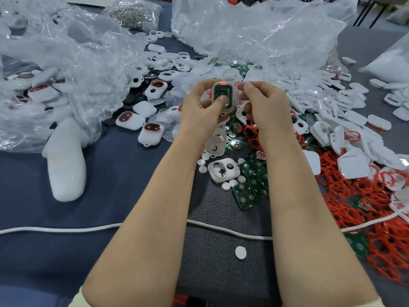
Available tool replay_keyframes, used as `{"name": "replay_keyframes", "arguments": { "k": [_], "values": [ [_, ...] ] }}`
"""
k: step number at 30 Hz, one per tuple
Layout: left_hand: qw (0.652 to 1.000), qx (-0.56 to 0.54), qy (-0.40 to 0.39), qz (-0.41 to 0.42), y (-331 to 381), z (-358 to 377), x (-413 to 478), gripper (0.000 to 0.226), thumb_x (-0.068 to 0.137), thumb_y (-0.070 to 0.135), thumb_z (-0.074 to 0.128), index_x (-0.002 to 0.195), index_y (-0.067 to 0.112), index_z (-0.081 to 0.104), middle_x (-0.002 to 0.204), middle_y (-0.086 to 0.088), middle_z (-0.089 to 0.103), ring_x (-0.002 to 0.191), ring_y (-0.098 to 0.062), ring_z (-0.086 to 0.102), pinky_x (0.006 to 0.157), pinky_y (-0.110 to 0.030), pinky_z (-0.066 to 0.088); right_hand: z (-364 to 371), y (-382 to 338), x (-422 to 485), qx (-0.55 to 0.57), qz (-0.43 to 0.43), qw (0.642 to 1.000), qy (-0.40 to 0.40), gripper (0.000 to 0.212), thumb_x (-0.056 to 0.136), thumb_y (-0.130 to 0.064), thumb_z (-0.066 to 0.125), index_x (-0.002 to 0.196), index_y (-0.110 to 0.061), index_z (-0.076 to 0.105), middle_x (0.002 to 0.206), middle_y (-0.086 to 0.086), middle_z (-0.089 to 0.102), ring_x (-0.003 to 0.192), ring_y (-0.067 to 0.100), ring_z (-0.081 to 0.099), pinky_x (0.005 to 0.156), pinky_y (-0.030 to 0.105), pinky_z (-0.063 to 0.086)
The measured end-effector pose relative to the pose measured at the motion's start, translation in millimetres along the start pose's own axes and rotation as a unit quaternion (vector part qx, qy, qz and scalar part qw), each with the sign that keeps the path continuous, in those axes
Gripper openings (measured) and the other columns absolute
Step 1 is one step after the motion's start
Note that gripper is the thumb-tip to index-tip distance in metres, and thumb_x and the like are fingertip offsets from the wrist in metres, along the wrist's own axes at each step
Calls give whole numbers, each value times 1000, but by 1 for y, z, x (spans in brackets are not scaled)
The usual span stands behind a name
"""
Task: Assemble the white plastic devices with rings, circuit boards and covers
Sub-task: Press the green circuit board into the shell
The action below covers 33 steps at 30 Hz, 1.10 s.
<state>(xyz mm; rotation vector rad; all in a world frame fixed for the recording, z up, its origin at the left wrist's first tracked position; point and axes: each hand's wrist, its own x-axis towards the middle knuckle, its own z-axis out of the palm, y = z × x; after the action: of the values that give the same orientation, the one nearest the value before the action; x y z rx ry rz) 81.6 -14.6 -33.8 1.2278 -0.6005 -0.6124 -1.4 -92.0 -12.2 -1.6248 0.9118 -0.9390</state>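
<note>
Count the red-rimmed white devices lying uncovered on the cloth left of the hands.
3: first device by the plastic bag, second device right of it, third device farther back. More show inside the bag; others may be hidden.

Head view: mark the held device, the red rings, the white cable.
held device (221,91), head view, on its green board face.
red rings (387,251), head view, middle of the pile at right.
white cable (66,229), head view, its stretch at the left.

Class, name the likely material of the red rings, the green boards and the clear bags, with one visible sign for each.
Rings: probably soft rubber or silicone, matt; they lie bent and tangled. Boards: rigid laminate, glossy green, with metal pads. Bags: thin plastic film, shiny, see-through, crumpled.
</note>
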Motion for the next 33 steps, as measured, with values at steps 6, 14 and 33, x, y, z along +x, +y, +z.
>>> {"name": "replay_keyframes", "arguments": {
  "k": [6,14,33],
  "values": [
    [1000,10,0,5,0,1,0,26,93,-1,55,99,24,56,81,-7,69,71,-13,70,68,-26,58,-8,0,2,-80,-3,997,19,15,92,-18,55,90,-20,70,72,-7,61,63,5,51,68,23,44],
    [995,-24,94,11,7,-7,1,24,93,-3,54,98,20,54,79,-4,67,69,-14,69,66,-25,59,-19,-10,-9,-304,-8,940,-155,6,84,-27,67,79,-26,66,72,-14,58,70,1,53,58,17,36],
    [973,-153,173,-8,10,-9,7,18,93,-2,51,100,14,54,87,-10,66,76,-21,68,63,-24,57,10,6,-6,-318,-122,939,-40,24,93,-21,57,115,-20,65,109,5,66,94,14,52,83,25,38]
  ]
}}
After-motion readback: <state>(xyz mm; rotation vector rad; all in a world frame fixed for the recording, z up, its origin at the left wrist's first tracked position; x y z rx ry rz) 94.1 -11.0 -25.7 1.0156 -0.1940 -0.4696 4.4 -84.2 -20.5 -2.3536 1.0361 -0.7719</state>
